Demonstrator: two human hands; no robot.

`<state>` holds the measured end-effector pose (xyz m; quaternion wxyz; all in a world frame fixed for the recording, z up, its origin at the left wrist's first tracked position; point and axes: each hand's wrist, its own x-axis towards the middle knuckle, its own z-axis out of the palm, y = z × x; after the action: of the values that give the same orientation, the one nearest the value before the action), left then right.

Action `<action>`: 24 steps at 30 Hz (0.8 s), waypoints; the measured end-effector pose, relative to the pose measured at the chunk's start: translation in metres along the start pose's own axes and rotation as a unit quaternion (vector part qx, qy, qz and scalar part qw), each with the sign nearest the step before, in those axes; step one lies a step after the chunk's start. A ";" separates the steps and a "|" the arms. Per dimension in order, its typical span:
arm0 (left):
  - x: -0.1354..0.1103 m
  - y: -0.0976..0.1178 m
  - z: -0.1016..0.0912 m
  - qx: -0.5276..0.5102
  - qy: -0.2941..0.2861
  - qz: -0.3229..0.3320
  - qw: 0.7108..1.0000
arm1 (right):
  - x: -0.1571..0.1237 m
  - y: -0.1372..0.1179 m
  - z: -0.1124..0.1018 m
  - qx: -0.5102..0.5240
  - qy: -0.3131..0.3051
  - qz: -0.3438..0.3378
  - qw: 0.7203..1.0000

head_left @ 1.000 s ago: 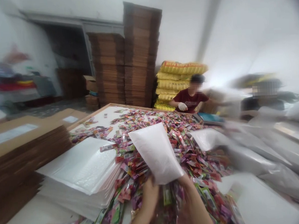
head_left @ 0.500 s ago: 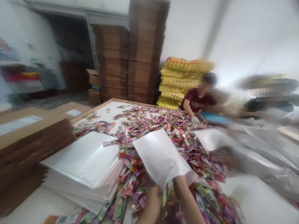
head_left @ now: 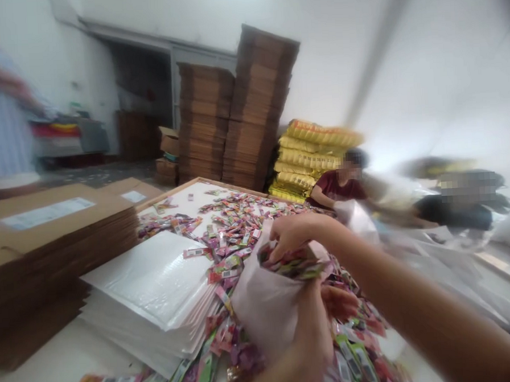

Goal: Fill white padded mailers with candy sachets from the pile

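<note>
A white padded mailer (head_left: 265,304) stands upright with its mouth open over a heap of small colourful packets (head_left: 235,226) on the table. My left hand (head_left: 316,330) is closed on the mailer's side from below. My right hand (head_left: 291,234) reaches in from the right, fingers pinched on a bundle of packets (head_left: 291,264) at the mailer's mouth. Motion blurs both hands.
A stack of white padded mailers (head_left: 153,287) lies left of the heap, and flat brown cardboard (head_left: 47,236) is piled beyond it. Tall cardboard stacks (head_left: 238,112) and yellow sacks (head_left: 312,148) stand at the wall. Two people (head_left: 340,181) sit across the table among white bags (head_left: 455,260).
The mailer was held flat before; now it stands open. My right hand has let go of its lower edge, swung up and brought a bundle of packets to its mouth.
</note>
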<state>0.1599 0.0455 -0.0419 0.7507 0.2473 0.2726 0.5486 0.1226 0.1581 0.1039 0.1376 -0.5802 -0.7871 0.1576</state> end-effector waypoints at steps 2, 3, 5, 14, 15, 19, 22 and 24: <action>-0.006 0.005 -0.012 -0.031 0.002 -0.006 0.999 | -0.021 -0.020 -0.019 -0.024 -0.095 -0.057 0.994; -0.008 0.005 -0.017 -0.046 0.001 -0.015 0.999 | -0.032 -0.020 -0.024 -0.022 -0.091 -0.090 0.992; -0.014 0.004 -0.023 -0.064 0.001 -0.039 0.997 | -0.052 0.000 -0.025 -0.014 0.006 -0.132 0.991; -0.058 0.093 -0.045 0.481 -0.041 0.223 0.847 | -0.086 0.112 0.034 0.105 0.094 -0.028 0.990; -0.052 0.116 -0.054 0.549 0.019 0.306 0.778 | -0.087 0.106 0.031 0.130 0.096 -0.059 0.985; -0.009 0.187 -0.090 0.723 0.041 0.212 0.656 | -0.082 0.091 0.004 0.214 0.000 -0.131 0.968; 0.002 0.205 -0.102 0.728 -0.002 0.178 0.662 | -0.076 0.129 0.004 0.305 0.020 -0.112 0.945; -0.002 0.203 -0.103 0.709 0.017 0.163 0.685 | -0.073 0.175 0.024 0.344 0.106 -0.068 0.930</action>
<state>-0.0506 0.1075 0.0197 0.2452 0.7375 0.5481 0.3091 0.2859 0.1348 0.0080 0.4221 -0.4559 -0.7026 0.3469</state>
